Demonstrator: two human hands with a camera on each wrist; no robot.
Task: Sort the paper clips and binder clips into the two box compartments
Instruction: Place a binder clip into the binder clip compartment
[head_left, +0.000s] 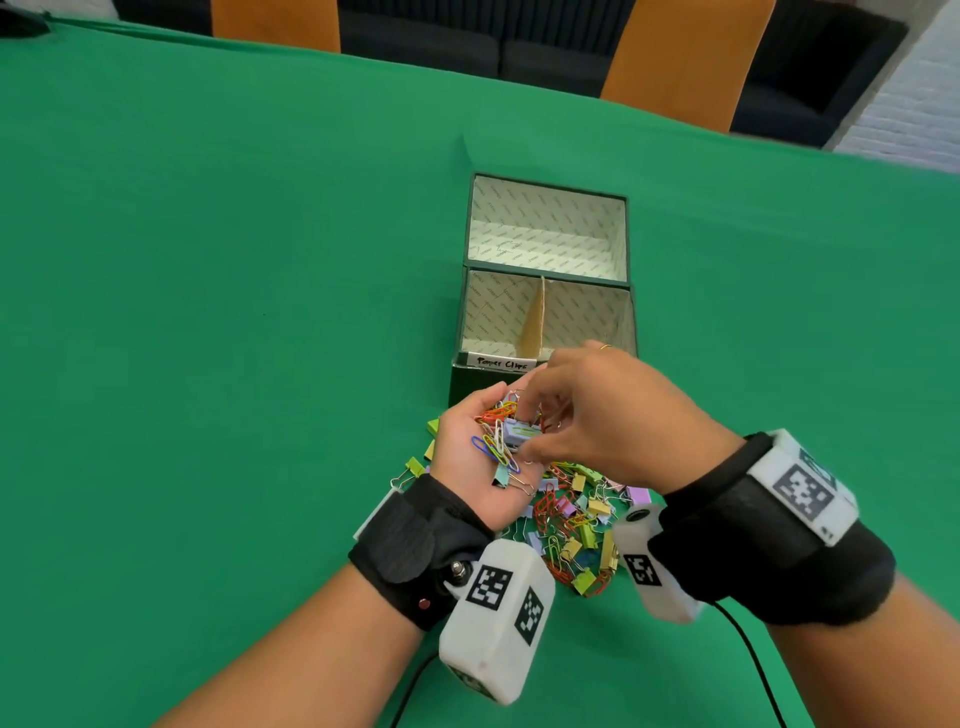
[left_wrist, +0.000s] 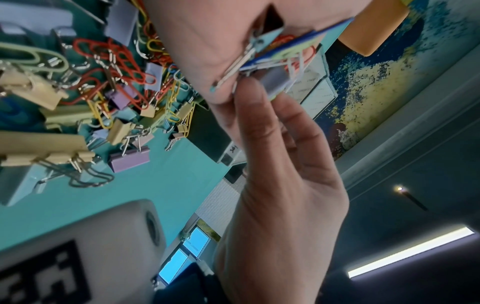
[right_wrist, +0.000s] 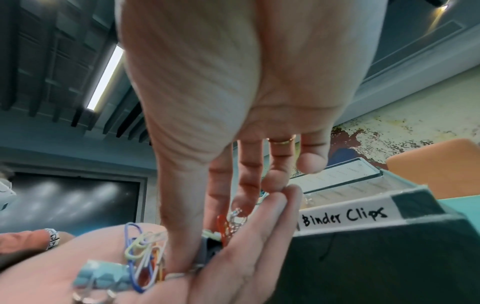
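My left hand (head_left: 470, 460) is palm up just above the clip pile (head_left: 571, 525), its fingers nearly straight, and carries a small heap of coloured paper clips (head_left: 493, 441) and a few binder clips. My right hand (head_left: 527, 435) reaches over it, with thumb and fingertips pinching a grey-lilac binder clip (head_left: 519, 432) that lies in the left palm. In the right wrist view the thumb presses down on that binder clip (right_wrist: 209, 245). The box (head_left: 457, 384) stands right behind my hands. A cardboard divider (head_left: 535, 322) splits it into a left part labelled "Paper Clips" (head_left: 501, 362) and a right part labelled "Binder Clips" (right_wrist: 345, 217).
The box's open lid (head_left: 545, 228) lies flat behind it. Mixed clips cover the green cloth (head_left: 208, 312) between my wrists and under my hands. Orange and dark chairs (head_left: 685, 57) line the table's far edge. A black cable (head_left: 748, 654) trails from my right wrist.
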